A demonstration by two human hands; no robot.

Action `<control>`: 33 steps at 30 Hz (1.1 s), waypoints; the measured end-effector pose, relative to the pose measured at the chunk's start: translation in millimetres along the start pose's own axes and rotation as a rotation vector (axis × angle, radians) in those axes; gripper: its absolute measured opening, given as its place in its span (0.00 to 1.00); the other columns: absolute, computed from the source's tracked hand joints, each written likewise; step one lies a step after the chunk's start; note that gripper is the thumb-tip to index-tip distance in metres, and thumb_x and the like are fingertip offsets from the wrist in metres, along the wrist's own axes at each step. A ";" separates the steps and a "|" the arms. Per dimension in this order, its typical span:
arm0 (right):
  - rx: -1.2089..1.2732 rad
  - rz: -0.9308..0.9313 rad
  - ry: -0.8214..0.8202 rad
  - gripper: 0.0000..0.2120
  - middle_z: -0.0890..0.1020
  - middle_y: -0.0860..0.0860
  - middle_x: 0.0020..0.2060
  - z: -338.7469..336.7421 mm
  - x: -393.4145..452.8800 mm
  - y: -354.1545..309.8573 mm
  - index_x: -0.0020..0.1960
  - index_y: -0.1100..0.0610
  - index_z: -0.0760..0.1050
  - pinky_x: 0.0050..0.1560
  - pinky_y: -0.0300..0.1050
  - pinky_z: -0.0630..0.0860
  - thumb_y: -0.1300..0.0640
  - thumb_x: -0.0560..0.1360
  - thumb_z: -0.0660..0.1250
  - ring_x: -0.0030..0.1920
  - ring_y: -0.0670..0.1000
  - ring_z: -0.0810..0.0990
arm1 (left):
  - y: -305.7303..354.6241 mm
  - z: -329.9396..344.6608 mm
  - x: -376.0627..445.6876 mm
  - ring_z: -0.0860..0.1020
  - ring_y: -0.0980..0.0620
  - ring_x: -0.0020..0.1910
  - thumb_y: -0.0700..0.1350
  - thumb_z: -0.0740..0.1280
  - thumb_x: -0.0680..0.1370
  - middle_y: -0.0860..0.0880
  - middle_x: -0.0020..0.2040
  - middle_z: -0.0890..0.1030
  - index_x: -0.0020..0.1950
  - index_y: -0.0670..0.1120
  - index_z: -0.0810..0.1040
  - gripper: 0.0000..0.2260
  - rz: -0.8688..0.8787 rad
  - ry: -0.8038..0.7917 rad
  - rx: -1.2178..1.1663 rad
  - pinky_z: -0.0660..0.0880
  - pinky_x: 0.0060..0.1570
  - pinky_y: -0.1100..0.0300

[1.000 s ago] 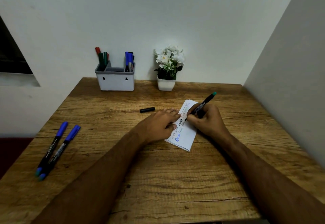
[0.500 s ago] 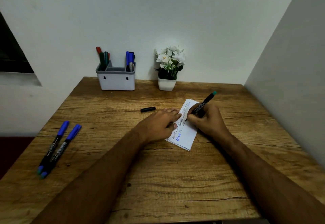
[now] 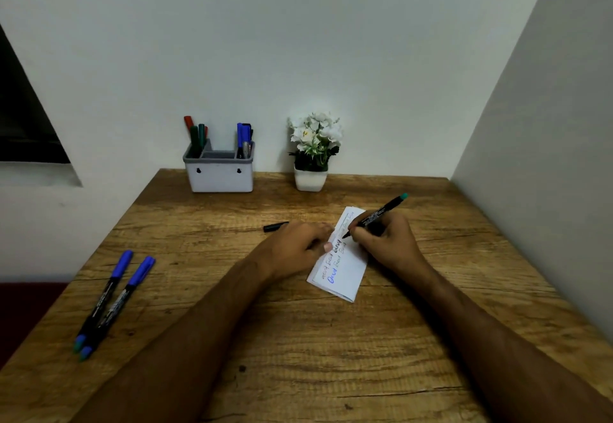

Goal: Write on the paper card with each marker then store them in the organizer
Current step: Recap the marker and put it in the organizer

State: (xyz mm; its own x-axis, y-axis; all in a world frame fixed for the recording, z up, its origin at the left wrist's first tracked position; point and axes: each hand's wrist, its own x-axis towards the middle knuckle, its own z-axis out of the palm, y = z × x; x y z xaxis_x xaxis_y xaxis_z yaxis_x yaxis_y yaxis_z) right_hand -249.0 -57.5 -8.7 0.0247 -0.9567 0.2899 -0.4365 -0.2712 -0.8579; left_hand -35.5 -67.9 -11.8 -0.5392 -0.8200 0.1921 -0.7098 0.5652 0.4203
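Two bare forearms reach in from the near edge of a wood-grain table, meeting over a folded white paper card that lies right of centre. Toward the left edge, two blue-capped markers lie side by side, touching, caps pointing away from the near edge; white print runs along their black barrels but is too small to read. The left hand rests palm down on the card's left margin, fingers loosely curled and pressing the paper flat. The right hand pinches a black marker between thumb and fingers, its tip on the card's upper half and its teal end tilted up toward the far right corner; the barrel's white lettering is illegible. The card carries several slanting lines of handwriting in grey, black and blue; the words cannot be made out with certainty. Just beyond the left hand lies a loose black cap. Against the wall at the far edge stands a pale organizer with grey compartments, red and green markers upright at its left end and blue markers at its right. A white pot of white flowers sits to its right.
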 end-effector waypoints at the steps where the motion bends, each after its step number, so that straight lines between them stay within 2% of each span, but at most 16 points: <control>1: 0.016 -0.004 -0.003 0.06 0.87 0.58 0.38 -1.5 0.0 -2.4 0.42 0.58 0.85 0.42 0.62 0.82 0.65 0.75 0.72 0.40 0.63 0.85 | -0.9 -3.5 1.1 0.77 0.55 0.59 0.51 0.63 0.81 0.51 0.64 0.80 0.65 0.47 0.78 0.15 0.002 0.013 0.030 0.75 0.58 0.56; 3: 0.066 -0.008 -0.011 0.05 0.87 0.57 0.37 -3.7 -0.5 -7.3 0.44 0.59 0.85 0.39 0.58 0.82 0.66 0.75 0.72 0.35 0.57 0.85 | -3.7 -11.3 2.4 0.79 0.53 0.56 0.51 0.65 0.79 0.52 0.58 0.82 0.60 0.48 0.79 0.13 -0.007 0.043 0.097 0.77 0.56 0.52; 5: 0.130 -0.001 -0.006 0.04 0.87 0.56 0.38 -3.6 -2.3 -12.0 0.47 0.59 0.85 0.38 0.51 0.82 0.66 0.77 0.72 0.34 0.51 0.83 | -7.7 -20.2 2.2 0.79 0.52 0.56 0.50 0.66 0.78 0.52 0.58 0.83 0.60 0.49 0.80 0.12 -0.054 0.082 0.152 0.78 0.55 0.52; 8: 0.216 0.002 -0.004 0.06 0.87 0.57 0.41 -0.4 -4.4 -16.7 0.47 0.58 0.84 0.40 0.50 0.82 0.67 0.77 0.73 0.36 0.51 0.83 | -16.1 -29.4 -1.2 0.81 0.51 0.50 0.46 0.67 0.77 0.49 0.52 0.84 0.57 0.50 0.81 0.10 -0.168 0.139 0.210 0.80 0.50 0.51; 10: 0.228 -0.009 -0.012 0.07 0.87 0.56 0.40 1.5 -3.7 -16.6 0.46 0.57 0.85 0.39 0.51 0.81 0.67 0.77 0.73 0.37 0.52 0.83 | -20.3 -31.5 -3.9 0.81 0.49 0.47 0.43 0.66 0.77 0.48 0.47 0.83 0.53 0.50 0.82 0.08 -0.236 0.099 0.261 0.81 0.47 0.51; 12: 0.232 -0.018 -0.020 0.07 0.87 0.56 0.40 3.1 -3.7 -16.0 0.47 0.57 0.85 0.39 0.52 0.81 0.67 0.77 0.73 0.37 0.53 0.83 | -23.0 -30.7 -6.9 0.81 0.48 0.47 0.41 0.64 0.77 0.48 0.48 0.83 0.54 0.52 0.82 0.11 -0.260 0.067 0.293 0.80 0.47 0.51; 14: 0.229 -0.032 -0.024 0.06 0.87 0.56 0.40 4.4 -5.1 -16.5 0.47 0.57 0.85 0.39 0.51 0.81 0.67 0.77 0.73 0.37 0.53 0.84 | -24.8 -28.0 -8.6 0.81 0.48 0.49 0.38 0.63 0.76 0.48 0.51 0.83 0.58 0.54 0.82 0.16 -0.260 0.086 0.302 0.80 0.49 0.50; 16: 0.214 -0.042 -0.034 0.06 0.87 0.55 0.40 5.4 -6.4 -16.7 0.47 0.57 0.85 0.39 0.50 0.81 0.67 0.77 0.72 0.38 0.52 0.84 | -24.0 -25.4 -9.5 0.80 0.48 0.50 0.35 0.63 0.76 0.48 0.52 0.83 0.57 0.52 0.82 0.17 -0.263 0.113 0.317 0.80 0.50 0.50; 20: 0.225 -0.044 -0.045 0.06 0.87 0.55 0.42 6.2 -8.0 -15.5 0.49 0.57 0.86 0.38 0.48 0.81 0.66 0.77 0.73 0.39 0.51 0.84 | -17.6 -23.8 -10.4 0.81 0.49 0.45 0.36 0.66 0.74 0.49 0.44 0.82 0.46 0.48 0.82 0.09 -0.296 0.245 0.301 0.80 0.43 0.54; 22: 0.237 -0.056 -0.031 0.08 0.88 0.53 0.44 5.2 -9.7 -17.2 0.49 0.56 0.87 0.38 0.46 0.81 0.67 0.77 0.74 0.40 0.51 0.85 | -11.4 -25.7 -10.8 0.81 0.53 0.44 0.37 0.69 0.74 0.50 0.44 0.84 0.48 0.48 0.84 0.07 -0.352 0.398 0.152 0.81 0.44 0.57; 24: 0.223 -0.133 -0.013 0.09 0.89 0.51 0.44 4.5 -11.5 -21.7 0.51 0.57 0.87 0.38 0.45 0.82 0.69 0.76 0.73 0.41 0.51 0.86 | -2.0 -29.3 -11.3 0.80 0.58 0.43 0.39 0.74 0.73 0.53 0.45 0.84 0.50 0.47 0.85 0.07 -0.445 0.570 -0.108 0.77 0.42 0.66; 26: 0.197 -0.225 -0.008 0.11 0.89 0.51 0.43 5.3 -12.0 -27.2 0.52 0.58 0.87 0.38 0.46 0.83 0.71 0.76 0.73 0.40 0.53 0.87 | 6.3 -32.2 -10.2 0.82 0.57 0.43 0.38 0.76 0.72 0.51 0.47 0.84 0.49 0.46 0.84 0.07 -0.612 0.648 -0.553 0.77 0.39 0.67; 28: 0.186 -0.274 -0.013 0.11 0.89 0.51 0.41 7.8 -12.9 -33.5 0.53 0.59 0.87 0.38 0.46 0.83 0.71 0.76 0.72 0.38 0.53 0.87 | 13.5 -35.3 -9.4 0.85 0.47 0.45 0.34 0.73 0.73 0.42 0.49 0.85 0.50 0.39 0.82 0.06 -0.765 0.656 -1.126 0.82 0.42 0.58; 29: 0.182 -0.293 -0.021 0.10 0.88 0.52 0.40 9.6 -14.2 -36.0 0.54 0.60 0.87 0.38 0.45 0.82 0.70 0.77 0.72 0.37 0.52 0.87 | 17.2 -36.8 -10.4 0.85 0.44 0.46 0.31 0.71 0.74 0.39 0.49 0.84 0.51 0.35 0.81 0.07 -0.807 0.644 -1.336 0.83 0.44 0.54; 31: 0.188 -0.309 -0.035 0.09 0.88 0.53 0.40 13.6 -18.1 -40.2 0.54 0.62 0.87 0.38 0.43 0.82 0.69 0.77 0.72 0.37 0.51 0.87 | 23.6 -37.7 -13.3 0.85 0.41 0.47 0.29 0.67 0.75 0.36 0.50 0.83 0.54 0.32 0.78 0.08 -0.844 0.604 -1.586 0.83 0.44 0.53; 33: 0.190 -0.326 -0.039 0.08 0.88 0.52 0.42 17.8 -21.8 -42.6 0.54 0.61 0.87 0.38 0.44 0.82 0.68 0.78 0.72 0.38 0.51 0.87 | 28.1 -35.6 -16.2 0.85 0.40 0.46 0.28 0.65 0.75 0.35 0.50 0.83 0.54 0.32 0.77 0.08 -0.851 0.575 -1.678 0.84 0.42 0.54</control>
State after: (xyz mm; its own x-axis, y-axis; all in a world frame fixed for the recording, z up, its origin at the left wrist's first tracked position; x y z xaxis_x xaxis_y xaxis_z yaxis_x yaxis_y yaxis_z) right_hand -214.9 -27.0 14.0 0.1707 -0.8194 0.5472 -0.2259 -0.5731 -0.7877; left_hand -30.6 -42.0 28.4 0.0832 -0.9092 -0.4079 0.5974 -0.2821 0.7507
